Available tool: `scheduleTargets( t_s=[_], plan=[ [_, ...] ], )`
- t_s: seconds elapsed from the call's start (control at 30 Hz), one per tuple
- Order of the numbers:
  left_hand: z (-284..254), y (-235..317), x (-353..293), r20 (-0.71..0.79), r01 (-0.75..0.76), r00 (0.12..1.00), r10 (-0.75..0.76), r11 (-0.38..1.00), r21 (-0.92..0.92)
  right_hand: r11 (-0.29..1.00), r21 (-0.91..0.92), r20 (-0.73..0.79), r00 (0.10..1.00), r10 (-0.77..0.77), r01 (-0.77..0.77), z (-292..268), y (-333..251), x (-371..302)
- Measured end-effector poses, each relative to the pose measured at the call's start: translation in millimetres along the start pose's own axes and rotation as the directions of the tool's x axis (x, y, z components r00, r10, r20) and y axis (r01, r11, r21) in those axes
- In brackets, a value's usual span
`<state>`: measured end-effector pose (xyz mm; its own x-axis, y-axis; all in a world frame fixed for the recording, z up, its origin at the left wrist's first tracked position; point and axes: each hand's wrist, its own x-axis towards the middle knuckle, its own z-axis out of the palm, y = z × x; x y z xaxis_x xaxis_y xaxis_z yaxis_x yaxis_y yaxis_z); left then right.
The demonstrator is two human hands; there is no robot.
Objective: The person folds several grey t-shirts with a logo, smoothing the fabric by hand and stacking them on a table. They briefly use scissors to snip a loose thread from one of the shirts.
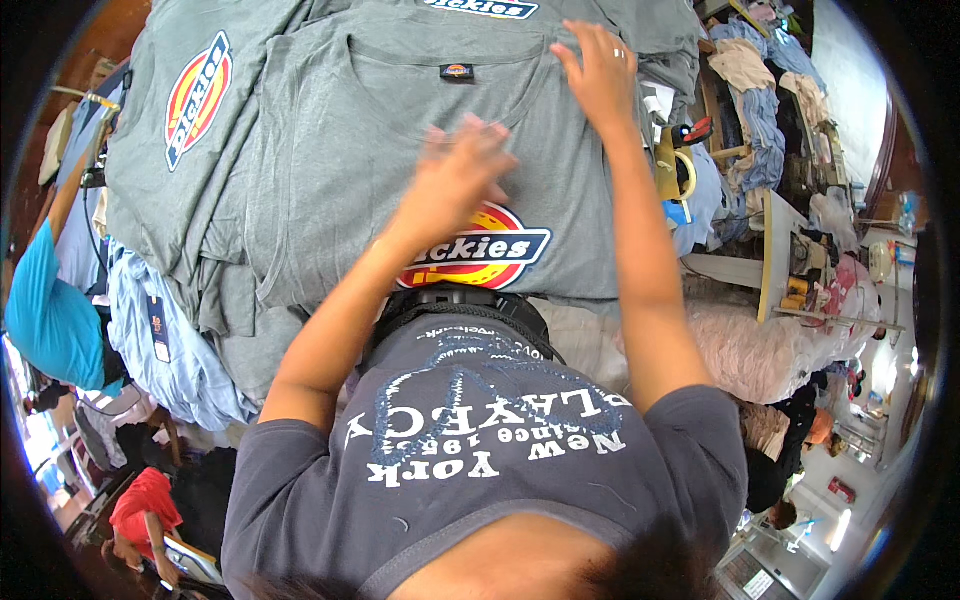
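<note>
A grey T-shirt (pixel 330 190) lies spread in front of me, its neckline facing away, with a black label (pixel 457 72) inside the collar. On its chest is a red, yellow and blue printed logo (pixel 510 250), partly covered by my left forearm. My left hand (pixel 465 165) is over the middle of the shirt, below the collar; it is blurred, but its fingers look stretched out and nothing shows in them. My right hand (pixel 602 80) rests by the shirt's right shoulder, beside the collar, its fingers spread. More grey shirts with the same logo (pixel 198 100) lie around and under this one.
A roll of tape (pixel 685 175) and a red-handled tool (pixel 697 130) sit at the stack's right edge. Light blue garments (pixel 165 330) hang at the left. Pinkish plastic-wrapped bundles (pixel 760 345) are at the right. People in blue (pixel 55 310) and red (pixel 145 507) are to the left.
</note>
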<state>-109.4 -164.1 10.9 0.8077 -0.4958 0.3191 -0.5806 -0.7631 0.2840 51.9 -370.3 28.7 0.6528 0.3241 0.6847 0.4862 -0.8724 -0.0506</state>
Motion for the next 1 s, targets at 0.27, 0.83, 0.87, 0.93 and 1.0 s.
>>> scheduleTargets(
  t_s=[0.27, 0.83, 0.87, 0.93, 1.0],
  plan=[
    [-37, -179, 17, -0.384, 0.503, 0.825, -0.413, 0.847, 0.17, 0.976, -0.167, 0.234, 0.956, 0.176, -0.139, 7, -17, -51],
    [-69, -214, -20, -0.437, 0.5, 0.792, -0.426, 0.864, 0.064, 0.533, 0.591, 0.378, 0.792, 0.48, -0.606, -100, 28, -88],
    [-86, -193, -47, -0.413, 0.511, 0.784, -0.464, 0.86, 0.002, 0.545, 0.484, 0.431, 0.729, 0.532, -0.684, -120, 30, -108],
    [-87, -163, -107, -0.317, 0.574, 0.759, -0.569, 0.814, -0.087, 0.446, 0.398, 0.574, 0.597, 0.56, -0.801, -161, 20, -159],
    [-88, -123, -160, -0.227, 0.677, 0.702, -0.674, 0.732, -0.079, 0.352, 0.405, 0.625, 0.536, 0.567, -0.844, -189, 5, -202]
  ],
)
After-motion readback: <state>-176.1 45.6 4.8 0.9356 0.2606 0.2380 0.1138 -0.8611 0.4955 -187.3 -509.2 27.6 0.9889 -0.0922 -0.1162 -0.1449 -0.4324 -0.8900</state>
